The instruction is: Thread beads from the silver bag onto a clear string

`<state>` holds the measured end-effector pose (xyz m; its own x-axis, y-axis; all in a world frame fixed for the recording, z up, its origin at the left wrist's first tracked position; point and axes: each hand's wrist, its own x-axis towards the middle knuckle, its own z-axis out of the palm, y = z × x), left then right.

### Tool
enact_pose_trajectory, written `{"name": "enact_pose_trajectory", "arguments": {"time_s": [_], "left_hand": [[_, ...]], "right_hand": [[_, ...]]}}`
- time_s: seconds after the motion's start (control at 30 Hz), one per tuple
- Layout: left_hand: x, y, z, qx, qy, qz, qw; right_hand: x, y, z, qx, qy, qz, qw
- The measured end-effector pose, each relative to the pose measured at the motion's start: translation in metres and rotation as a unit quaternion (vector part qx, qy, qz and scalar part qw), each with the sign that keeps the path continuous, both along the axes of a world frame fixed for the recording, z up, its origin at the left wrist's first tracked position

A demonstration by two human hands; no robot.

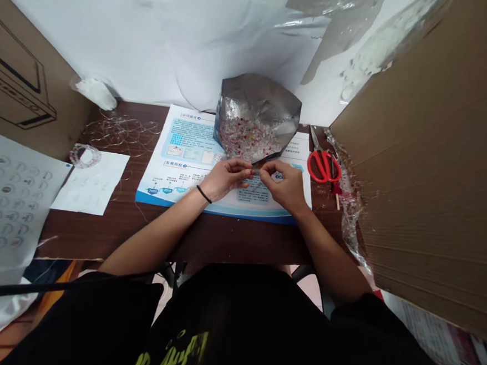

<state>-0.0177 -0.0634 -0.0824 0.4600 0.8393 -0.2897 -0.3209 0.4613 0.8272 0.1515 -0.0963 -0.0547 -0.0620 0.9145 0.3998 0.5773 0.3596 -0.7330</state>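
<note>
My left hand [227, 177] and my right hand [282, 182] meet fingertip to fingertip, a small gap between them, over a printed sheet [196, 146]. Both pinch at something too fine to make out. Just beyond them stands an open plastic bag [260, 97], its lower part filled with small pink, red and clear beads [246, 138]. A dark band circles my left wrist. Red-handled scissors [325, 165] lie to the right of my right hand, blades pointing away.
Tangled clear cord [124, 132] spreads at the left, near a white spool-like bundle [96, 93]. A beaded ring [84, 156] rests on a white paper [97, 186]. Cardboard walls [433, 151] stand on both sides. Crumpled clear plastic [352, 212] runs along the right edge.
</note>
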Motion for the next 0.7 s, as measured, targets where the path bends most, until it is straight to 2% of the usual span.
{"name": "enact_pose_trajectory", "arguments": {"time_s": [0.33, 0.7], "left_hand": [[-0.0006, 0.0004, 0.0006, -0.012, 0.012, -0.014, 1.000], [-0.0002, 0.0012, -0.0009, 0.010, 0.022, -0.023, 0.999]], "right_hand": [[-0.0012, -0.0007, -0.0020, 0.034, -0.026, 0.025, 0.999], [-0.0014, -0.0013, -0.0013, 0.016, -0.036, 0.032, 0.999]]}}
